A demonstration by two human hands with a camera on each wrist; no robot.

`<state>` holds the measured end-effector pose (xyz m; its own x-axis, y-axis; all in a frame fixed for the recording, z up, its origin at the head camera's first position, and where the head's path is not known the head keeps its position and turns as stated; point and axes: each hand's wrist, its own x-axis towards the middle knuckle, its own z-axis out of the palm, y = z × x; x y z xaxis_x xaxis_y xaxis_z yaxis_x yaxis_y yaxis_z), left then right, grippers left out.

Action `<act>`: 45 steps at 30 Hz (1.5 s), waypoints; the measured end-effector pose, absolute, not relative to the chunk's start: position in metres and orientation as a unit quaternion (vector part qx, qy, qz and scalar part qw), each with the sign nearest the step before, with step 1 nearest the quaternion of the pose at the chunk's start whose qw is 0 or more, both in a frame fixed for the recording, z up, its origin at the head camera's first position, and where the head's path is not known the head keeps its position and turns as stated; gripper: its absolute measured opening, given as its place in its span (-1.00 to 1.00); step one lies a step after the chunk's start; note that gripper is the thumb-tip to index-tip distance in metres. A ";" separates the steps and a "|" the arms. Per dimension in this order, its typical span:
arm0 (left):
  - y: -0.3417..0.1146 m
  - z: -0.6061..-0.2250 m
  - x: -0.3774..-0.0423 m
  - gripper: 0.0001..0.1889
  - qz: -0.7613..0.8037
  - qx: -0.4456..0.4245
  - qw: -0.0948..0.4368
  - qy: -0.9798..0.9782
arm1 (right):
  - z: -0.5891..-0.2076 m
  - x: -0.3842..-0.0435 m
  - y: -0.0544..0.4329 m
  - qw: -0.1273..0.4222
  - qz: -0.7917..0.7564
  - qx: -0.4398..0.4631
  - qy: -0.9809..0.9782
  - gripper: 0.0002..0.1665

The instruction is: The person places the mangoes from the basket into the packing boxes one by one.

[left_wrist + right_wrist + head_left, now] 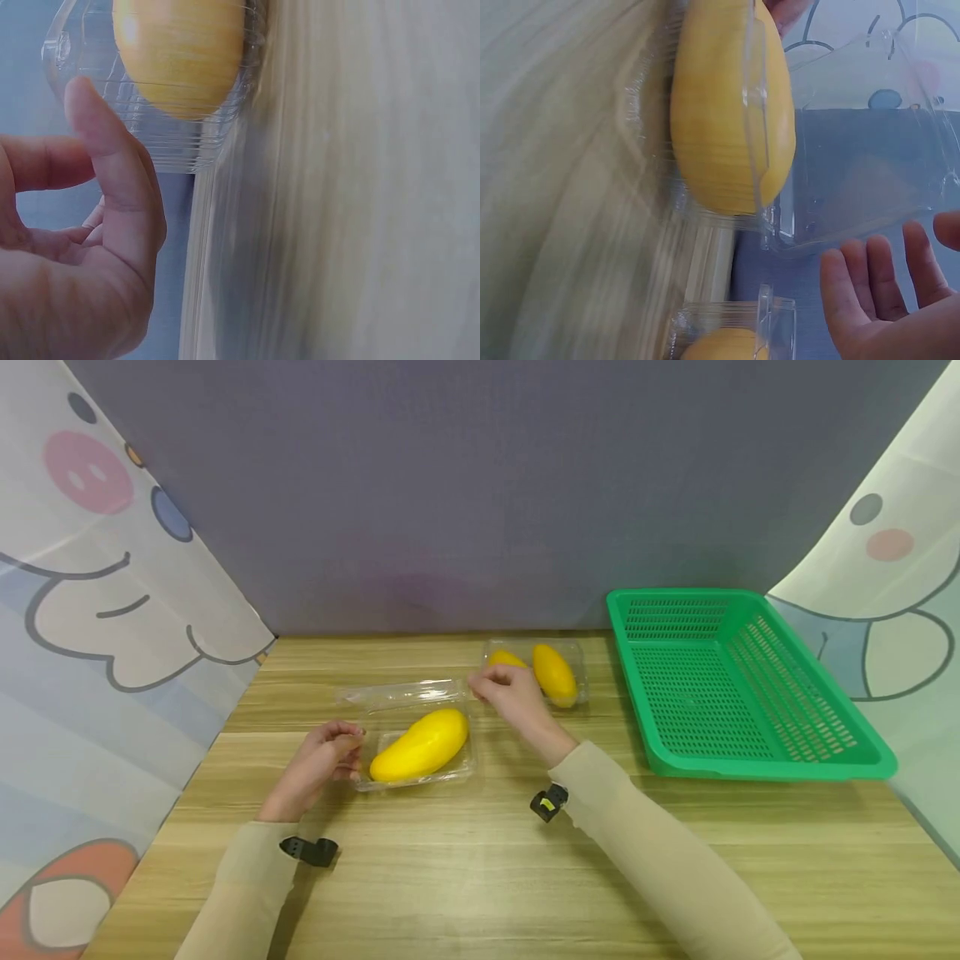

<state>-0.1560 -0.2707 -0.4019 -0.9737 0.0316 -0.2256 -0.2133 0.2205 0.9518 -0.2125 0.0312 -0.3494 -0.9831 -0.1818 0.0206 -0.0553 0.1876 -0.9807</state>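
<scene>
A large yellow mango lies in a clear plastic clamshell box on the table, its clear lid raised along the far side. My left hand is by the box's left rim, fingers loosely bent; in the left wrist view a fingertip overlaps the clear wall. Beside the lid's right end is my right hand. In the right wrist view its fingers are loosely extended, thumb apart, close to the edge of the raised lid. No mango is in either hand.
Behind the right hand stands a second clear box holding two smaller yellow mangoes, one partly hidden by the hand. A green slotted basket is at the right. A grey wall rises at the table's back, with printed cloth at the sides.
</scene>
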 end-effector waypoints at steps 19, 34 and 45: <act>-0.275 -0.406 -0.156 -0.59 0.676 -0.052 0.115 0.726 | -0.374 -0.194 0.040 0.123 -0.576 -0.046 0.807 -0.62; -0.276 -0.402 -0.155 -0.51 0.658 -0.056 0.123 0.741 | -0.391 -0.192 0.039 0.193 -0.654 -0.025 0.731 -0.66; -0.276 -0.405 -0.154 -0.54 0.651 -0.045 0.127 0.747 | -0.392 -0.190 0.041 0.212 -0.658 -0.026 0.722 -0.65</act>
<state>-0.1535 -0.2759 -0.4051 -0.9637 0.0988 -0.2480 -0.2321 0.1486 0.9613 -0.1904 0.0414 -0.3922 -0.9084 -0.3166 -0.2730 0.2429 0.1318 -0.9611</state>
